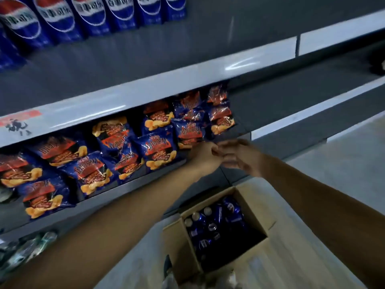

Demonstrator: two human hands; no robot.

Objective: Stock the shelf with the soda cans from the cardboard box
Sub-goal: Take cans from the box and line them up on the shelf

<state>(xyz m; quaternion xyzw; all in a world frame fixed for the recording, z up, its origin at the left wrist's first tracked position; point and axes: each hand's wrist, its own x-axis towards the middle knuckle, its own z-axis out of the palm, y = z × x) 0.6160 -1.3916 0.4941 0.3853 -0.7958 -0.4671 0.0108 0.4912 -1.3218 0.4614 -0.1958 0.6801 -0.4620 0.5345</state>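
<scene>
Left hand and right hand meet at the right end of the chip-bag row, fingers touching; both are motion-blurred, so I cannot tell whether either one holds anything or how far its fingers are curled; no can is visible in them. Soda cans sit in the open cardboard box on the floor, below and just right of the hands; some stand upright with tops showing, long axis vertical; others lie tipped, long axis running roughly toward the box's far corner; exact facing is too dark to read. Shelved cans line the upper shelf at upper left, upright, logos facing out.

Risks, my judgement: hands crowd the chip bags, so a sweep could drag one off the ledge; tipped cans give a poor grip and may slip on lifting; the box sits near the feet, easy to kick.
</scene>
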